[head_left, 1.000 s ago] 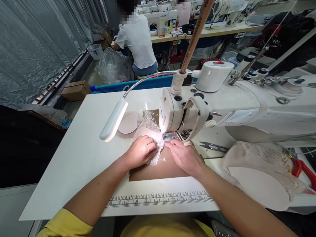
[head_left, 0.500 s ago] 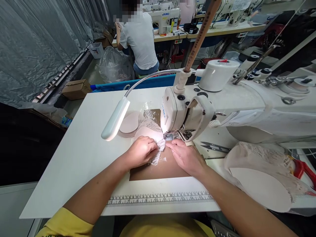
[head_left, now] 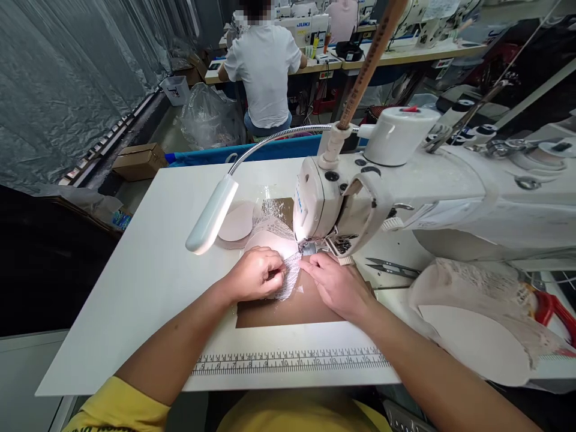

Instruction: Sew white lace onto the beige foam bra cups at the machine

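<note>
My left hand (head_left: 254, 276) is curled on a pale pink padded cup with white lace (head_left: 288, 277), pinching the lace edge just left of the needle. Fingers of my right hand (head_left: 335, 282) lie flat and pressed on the lace right in front of the presser foot (head_left: 309, 248). The white sewing machine (head_left: 405, 186) stretches to the right; its head stands over the work. More of the cup and lace (head_left: 270, 231) trails behind the needle. A brown panel (head_left: 288, 309) lies under the work.
A gooseneck lamp (head_left: 211, 214) hangs over the table's left part. Thread snips (head_left: 389, 267) lie right of my right hand. A pile of lace cups (head_left: 472, 318) sits at the right. A ruler strip (head_left: 288, 362) runs along the front edge. A person (head_left: 263, 66) sits at another machine behind.
My hands stay at the needle; the left fingers have tightened a little on the lace. The view has shifted slightly. The person behind has straightened and moved right.
</note>
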Tool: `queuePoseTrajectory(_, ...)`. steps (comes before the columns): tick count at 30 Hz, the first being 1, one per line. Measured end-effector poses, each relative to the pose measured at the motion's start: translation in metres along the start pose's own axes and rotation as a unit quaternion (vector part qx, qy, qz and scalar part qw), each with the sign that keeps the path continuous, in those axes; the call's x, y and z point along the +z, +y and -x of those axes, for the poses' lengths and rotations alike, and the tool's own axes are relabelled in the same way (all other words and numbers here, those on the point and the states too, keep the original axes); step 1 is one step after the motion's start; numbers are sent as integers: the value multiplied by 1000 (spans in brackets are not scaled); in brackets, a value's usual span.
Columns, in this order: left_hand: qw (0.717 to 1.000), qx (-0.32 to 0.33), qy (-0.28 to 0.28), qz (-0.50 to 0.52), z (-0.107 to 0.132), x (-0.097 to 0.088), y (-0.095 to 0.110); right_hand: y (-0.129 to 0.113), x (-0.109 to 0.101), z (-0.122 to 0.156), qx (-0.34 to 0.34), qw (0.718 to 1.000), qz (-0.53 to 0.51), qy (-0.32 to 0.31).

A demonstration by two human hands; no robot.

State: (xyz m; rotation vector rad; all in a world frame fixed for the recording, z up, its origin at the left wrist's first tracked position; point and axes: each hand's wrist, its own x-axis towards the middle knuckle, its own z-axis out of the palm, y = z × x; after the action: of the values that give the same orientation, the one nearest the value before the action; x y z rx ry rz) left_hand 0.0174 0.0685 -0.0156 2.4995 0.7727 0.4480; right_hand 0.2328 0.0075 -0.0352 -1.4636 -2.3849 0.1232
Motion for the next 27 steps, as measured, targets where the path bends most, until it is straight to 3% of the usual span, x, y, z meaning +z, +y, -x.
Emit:
queuePoseTrajectory(5,995,73,-18,-64,2,0,-3,-2,-3,-1,-35,998,45,-12)
queuePoseTrajectory(11,977,147,-63,-140,0,3,-7,0,-2,4,-30,996,86,-20)
queuePoseTrajectory(27,983,91,-43,-157,2,11,-5,-1,-1,0,15,995,102,3)
